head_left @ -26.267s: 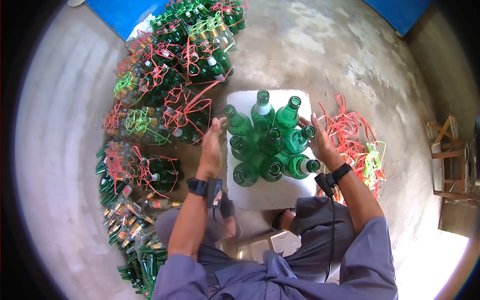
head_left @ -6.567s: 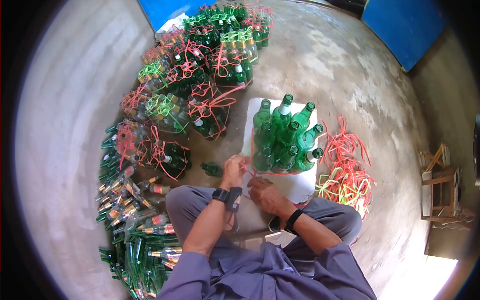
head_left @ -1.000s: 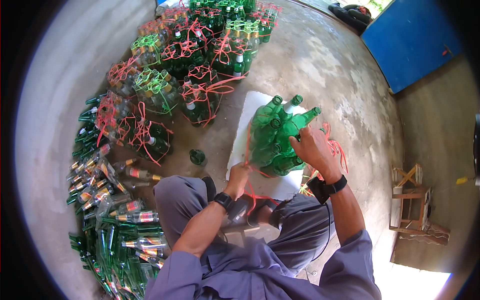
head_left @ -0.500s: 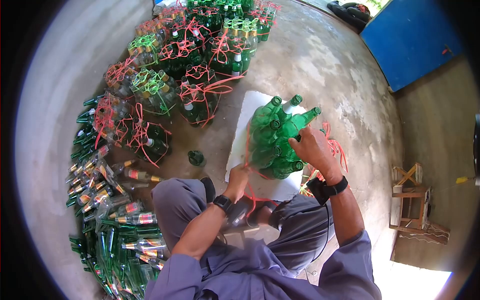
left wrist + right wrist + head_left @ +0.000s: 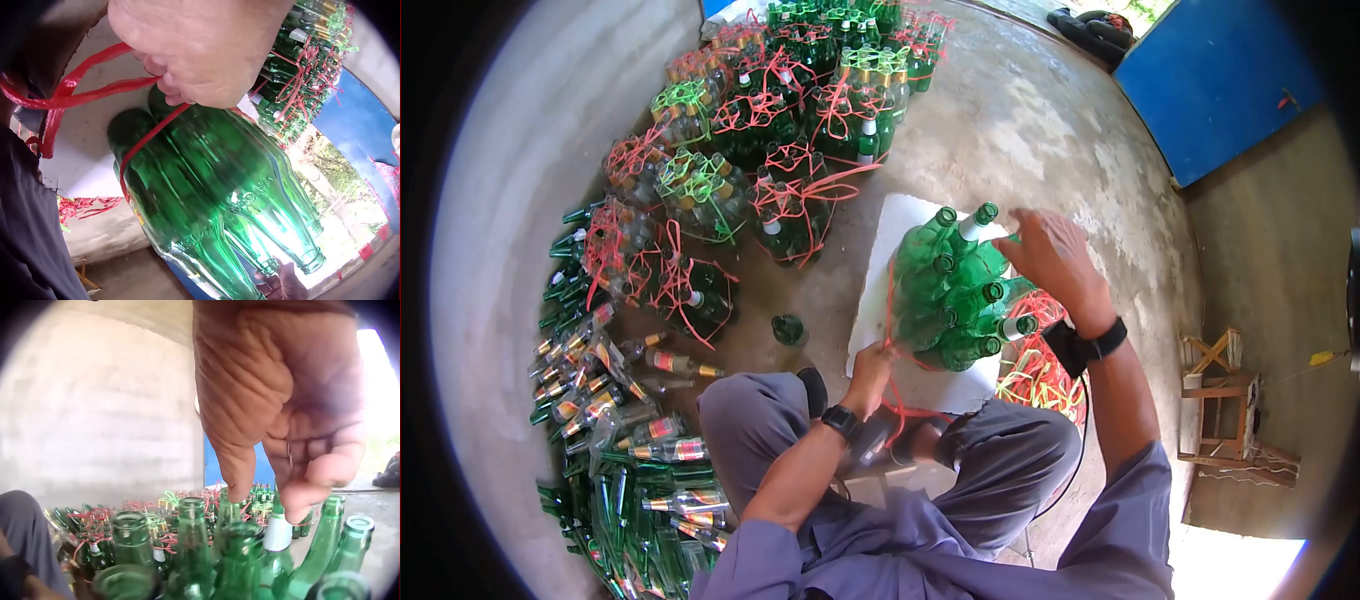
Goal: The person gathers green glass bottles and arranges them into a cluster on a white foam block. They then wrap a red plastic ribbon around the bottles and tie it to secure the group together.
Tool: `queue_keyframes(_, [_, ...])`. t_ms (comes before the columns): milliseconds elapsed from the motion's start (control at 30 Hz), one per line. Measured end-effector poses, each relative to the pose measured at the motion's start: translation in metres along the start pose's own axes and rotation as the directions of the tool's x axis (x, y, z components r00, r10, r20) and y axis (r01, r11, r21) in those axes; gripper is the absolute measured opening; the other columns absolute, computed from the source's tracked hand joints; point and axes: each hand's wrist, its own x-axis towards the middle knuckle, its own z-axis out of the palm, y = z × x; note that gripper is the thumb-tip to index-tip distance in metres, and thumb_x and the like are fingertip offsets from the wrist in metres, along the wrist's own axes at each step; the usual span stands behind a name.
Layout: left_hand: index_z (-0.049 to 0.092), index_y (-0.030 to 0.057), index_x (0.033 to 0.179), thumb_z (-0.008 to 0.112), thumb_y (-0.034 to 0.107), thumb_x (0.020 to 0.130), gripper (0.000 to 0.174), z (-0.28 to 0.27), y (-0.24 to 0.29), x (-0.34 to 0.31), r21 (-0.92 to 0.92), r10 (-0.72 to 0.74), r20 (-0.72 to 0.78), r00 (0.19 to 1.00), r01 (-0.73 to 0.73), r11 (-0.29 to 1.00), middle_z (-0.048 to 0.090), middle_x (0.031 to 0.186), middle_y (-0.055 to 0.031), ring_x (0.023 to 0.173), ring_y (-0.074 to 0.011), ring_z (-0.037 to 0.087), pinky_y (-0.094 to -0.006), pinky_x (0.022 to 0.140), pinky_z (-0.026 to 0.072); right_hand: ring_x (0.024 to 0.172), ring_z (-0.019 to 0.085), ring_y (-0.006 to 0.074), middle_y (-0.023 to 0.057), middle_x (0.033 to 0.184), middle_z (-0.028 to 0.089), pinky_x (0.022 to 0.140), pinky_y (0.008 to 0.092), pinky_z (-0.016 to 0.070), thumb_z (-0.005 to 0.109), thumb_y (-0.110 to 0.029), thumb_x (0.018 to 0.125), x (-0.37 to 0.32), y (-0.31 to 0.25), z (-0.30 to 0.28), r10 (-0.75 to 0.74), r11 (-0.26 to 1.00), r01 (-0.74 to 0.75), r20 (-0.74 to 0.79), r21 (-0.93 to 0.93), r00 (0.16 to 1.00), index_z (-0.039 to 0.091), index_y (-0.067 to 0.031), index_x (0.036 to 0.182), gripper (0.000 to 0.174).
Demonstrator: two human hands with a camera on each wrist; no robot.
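Green glass bottles point(image 5: 975, 268) stand bunched on a white slab point(image 5: 874, 268), some necks leaning outward. A red plastic strap point(image 5: 145, 142) runs round their lower bodies. My left hand point(image 5: 870, 374) grips the strap at the near left corner of the bunch; its curled fingers also show in the left wrist view, with a loose loop of strap trailing from them. My right hand point(image 5: 1055, 258) is at the far right of the bunch, by the bottle tops. In the right wrist view its thumb and loosely bent fingers hang apart over the necks, near a white-collared bottle point(image 5: 279, 532).
Strapped bundles of bottles point(image 5: 800, 205) line the left side. Loose bottles point(image 5: 650, 480) lie piled at near left, and a lone green bottle point(image 5: 788, 329) is on the floor. Tangled red and green strapping point(image 5: 1040, 365) lies right of the slab. A wooden stool point(image 5: 1222, 405) stands farther right.
My right hand has moved away from the right side bottles, up to the far right of the bunch, uncovering a white-collared neck. My left hand keeps its grip on the strap.
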Motion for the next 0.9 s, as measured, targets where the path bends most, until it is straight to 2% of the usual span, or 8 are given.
queue_keyframes(33, [0.067, 0.0039, 0.101, 0.054, 0.014, 0.098, 0.016, -0.001, -0.001, 0.000, -0.005, 0.010, 0.013, 1.000, -0.010, 1.000, 0.054, 0.079, 0.0062, 0.066, -0.0043, 0.041, -0.0222, 0.059, 0.0337, 0.085, 0.066, 0.0377, 0.0195, 0.085, 0.066, 0.075, 0.0445, 0.0513, 0.074, -0.033, 0.081, 0.010, 0.004, -0.001, -0.087, 0.994, 0.083, -0.064, -0.073, 0.994, 0.066, 0.0006, 0.096, 0.038])
queue_keyframes(67, [0.067, 0.0039, 0.101, 0.054, 0.014, 0.098, 0.016, 0.000, -0.002, 0.000, -0.002, 0.011, 0.015, 1.000, -0.011, 1.000, 0.054, 0.079, 0.0062, 0.066, -0.0043, 0.041, -0.0222, 0.059, 0.0337, 0.092, 0.065, 0.0373, 0.0209, 0.095, 0.066, 0.080, 0.0445, 0.0499, 0.073, -0.031, 0.081, 0.022, 0.005, -0.002, -0.094, 0.992, 0.094, 0.008, -0.088, 0.996, 0.063, 0.0025, 0.116, 0.049])
queue_keyframes(100, [0.067, 0.0042, 0.101, 0.055, 0.015, 0.098, 0.016, 0.000, -0.002, 0.001, 0.005, -0.005, -0.001, 1.000, 0.005, 1.000, 0.054, 0.079, 0.0064, 0.066, -0.0039, 0.041, -0.0218, 0.059, 0.0336, 0.092, 0.065, 0.0373, 0.0209, 0.095, 0.066, 0.080, 0.0445, 0.0499, 0.073, -0.031, 0.081, 0.032, 0.004, 0.002, -0.092, 0.992, 0.092, 0.005, -0.088, 0.996, 0.063, 0.0025, 0.116, 0.049])
queue_keyframes(300, [0.066, 0.0045, 0.101, 0.057, 0.017, 0.099, 0.016, 0.006, 0.007, -0.006, 0.002, -0.044, -0.024, 0.999, 0.044, 0.999, 0.054, 0.079, 0.0064, 0.065, -0.0046, 0.039, -0.0221, 0.059, 0.0336, 0.088, 0.066, 0.0376, 0.0187, 0.089, 0.068, 0.075, 0.0467, 0.0508, 0.075, -0.028, 0.079, 0.073, 0.027, 0.069, -0.163, 0.962, 0.210, 0.245, -0.176, 0.956, 0.066, -0.0029, 0.093, 0.030])
queue_keyframes(467, [0.066, 0.0043, 0.095, 0.057, 0.015, 0.098, 0.014, 0.009, 0.013, -0.010, 0.050, -0.015, -0.046, 0.999, 0.017, 0.999, 0.052, 0.077, 0.0060, 0.064, -0.0057, 0.039, -0.0229, 0.058, 0.0340, 0.080, 0.066, 0.0382, 0.0176, 0.081, 0.067, 0.070, 0.0469, 0.0506, 0.073, -0.024, 0.078, 0.074, 0.031, 0.073, -0.195, 0.953, 0.224, 0.152, -0.204, 0.969, 0.066, -0.0047, 0.082, 0.021])
queue_keyframes(533, [0.066, 0.0044, 0.092, 0.058, 0.014, 0.097, 0.014, 0.011, 0.015, -0.013, 0.017, 0.002, -0.060, 0.998, -0.001, 1.000, 0.050, 0.075, 0.0058, 0.064, -0.0056, 0.038, -0.0231, 0.059, 0.0342, 0.076, 0.066, 0.0374, 0.0190, 0.078, 0.068, 0.067, 0.0474, 0.0506, 0.066, -0.012, 0.075, 0.072, 0.026, 0.070, -0.173, 0.966, 0.185, 0.082, -0.178, 0.982, 0.066, -0.0032, 0.074, 0.009])
queue_keyframes(767, [0.066, 0.0064, 0.089, 0.058, 0.015, 0.096, 0.014, 0.008, 0.014, -0.014, 0.120, -0.020, -0.108, 0.994, 0.033, 0.992, 0.050, 0.074, 0.0062, 0.065, -0.0059, 0.038, -0.0237, 0.059, 0.0338, 0.074, 0.066, 0.0373, 0.0196, 0.075, 0.066, 0.066, 0.0478, 0.0506, 0.064, -0.011, 0.074, 0.073, 0.021, 0.071, -0.177, 0.965, 0.178, 0.024, -0.194, 0.984, 0.065, -0.0031, 0.070, 0.009])
queue_keyframes(900, [0.065, 0.0061, 0.087, 0.058, 0.016, 0.097, 0.016, 0.001, 0.003, -0.002, 0.084, -0.005, -0.104, 0.995, 0.014, 0.996, 0.051, 0.074, 0.0052, 0.066, -0.0061, 0.040, -0.0239, 0.061, 0.0351, 0.077, 0.066, 0.0373, 0.0187, 0.078, 0.066, 0.066, 0.0477, 0.0504, 0.068, -0.016, 0.077, 0.078, 0.032, 0.077, -0.103, 0.977, 0.103, 0.011, -0.188, 0.995, 0.065, -0.0031, 0.081, 0.013])
